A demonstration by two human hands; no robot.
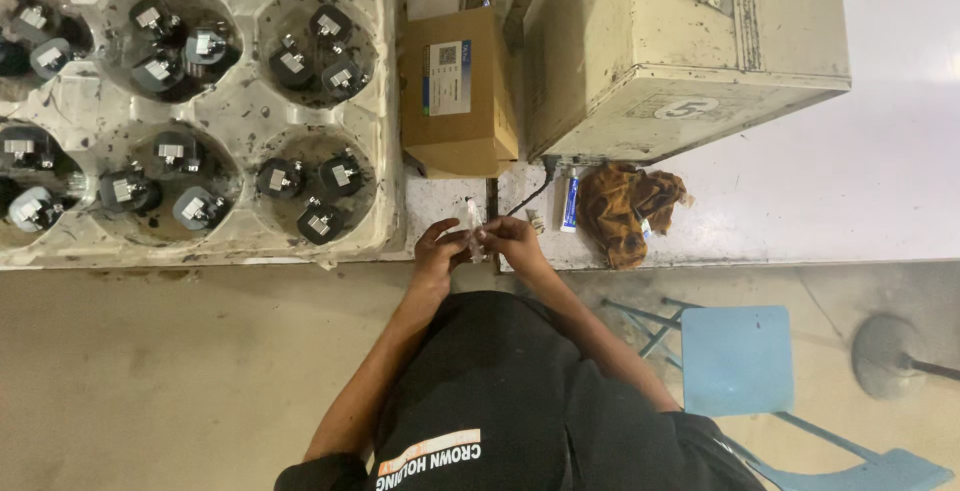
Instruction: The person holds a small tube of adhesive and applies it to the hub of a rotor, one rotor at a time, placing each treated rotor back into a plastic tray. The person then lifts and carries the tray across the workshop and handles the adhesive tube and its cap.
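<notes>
Head view: both hands meet at the tabletop (800, 201) edge, left hand (438, 247) and right hand (512, 238) each pinching a small clear packet (474, 227) between them. A cardboard box (458, 91) sits just beyond; a brown rag (625, 206) lies to the right.

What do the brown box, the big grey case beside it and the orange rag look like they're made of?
The brown box looks like plain matte cardboard, with folded edges and a paper label. The big grey case seems to be painted sheet metal: sharp edges, a small latch, scuffed dull paint. The orange rag looks like soft woven cloth, crumpled and stained dark in places.
</notes>
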